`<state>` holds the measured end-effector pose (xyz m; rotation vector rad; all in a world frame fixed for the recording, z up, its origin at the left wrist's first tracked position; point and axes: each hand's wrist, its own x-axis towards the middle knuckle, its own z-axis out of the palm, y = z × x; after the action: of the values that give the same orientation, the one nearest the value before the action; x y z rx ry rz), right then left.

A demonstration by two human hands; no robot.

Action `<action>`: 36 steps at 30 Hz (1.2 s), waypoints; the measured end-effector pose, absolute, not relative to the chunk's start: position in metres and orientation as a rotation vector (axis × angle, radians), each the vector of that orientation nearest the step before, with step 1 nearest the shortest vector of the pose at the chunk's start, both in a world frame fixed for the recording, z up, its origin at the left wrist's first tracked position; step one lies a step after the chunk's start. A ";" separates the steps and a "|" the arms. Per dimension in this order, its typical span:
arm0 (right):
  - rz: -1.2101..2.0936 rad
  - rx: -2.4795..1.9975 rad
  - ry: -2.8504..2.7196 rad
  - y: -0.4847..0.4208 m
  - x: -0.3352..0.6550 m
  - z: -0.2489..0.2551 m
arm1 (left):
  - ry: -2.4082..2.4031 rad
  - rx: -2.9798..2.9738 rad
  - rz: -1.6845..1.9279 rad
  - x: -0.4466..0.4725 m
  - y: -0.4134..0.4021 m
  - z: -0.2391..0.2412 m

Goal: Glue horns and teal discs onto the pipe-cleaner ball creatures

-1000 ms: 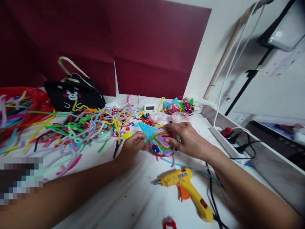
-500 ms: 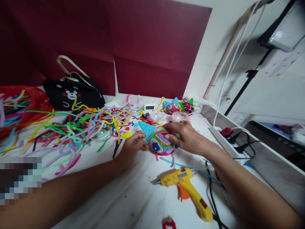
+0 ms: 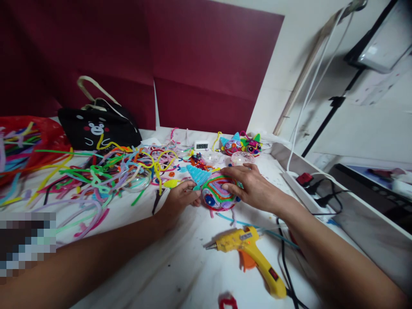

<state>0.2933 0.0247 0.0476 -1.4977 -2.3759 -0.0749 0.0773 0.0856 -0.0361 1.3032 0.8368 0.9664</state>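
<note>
A round ball wrapped in coloured pipe cleaners (image 3: 216,193) rests on the white table (image 3: 180,266), with a light-blue cone ear (image 3: 196,174) on its upper left. My right hand (image 3: 250,185) cups the ball's right side, fingers curled over it. My left hand (image 3: 179,197) is closed in a pinch at the base of the blue cone, touching the ball's left side. A yellow glue gun (image 3: 251,256) lies on the table just in front of both hands, nozzle pointing left.
A heap of loose pipe cleaners (image 3: 106,176) spreads over the left of the table. Behind stand a black bear-print bag (image 3: 99,128), a red plastic bag (image 3: 28,141), a small digital clock (image 3: 201,146) and two finished cat-faced balls (image 3: 241,145). A power strip (image 3: 305,189) lies on the right.
My left hand has slid slightly right, closing in on the cone's base. The ball and right hand stay almost where they were.
</note>
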 end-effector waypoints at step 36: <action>-0.506 -1.257 -1.989 -0.030 0.327 0.041 | 0.864 1.150 1.391 0.069 0.094 -0.044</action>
<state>0.3270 -0.0302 0.0408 -1.2566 -1.9889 -0.5058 0.0691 0.0945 -0.0444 1.1499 0.8637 1.3915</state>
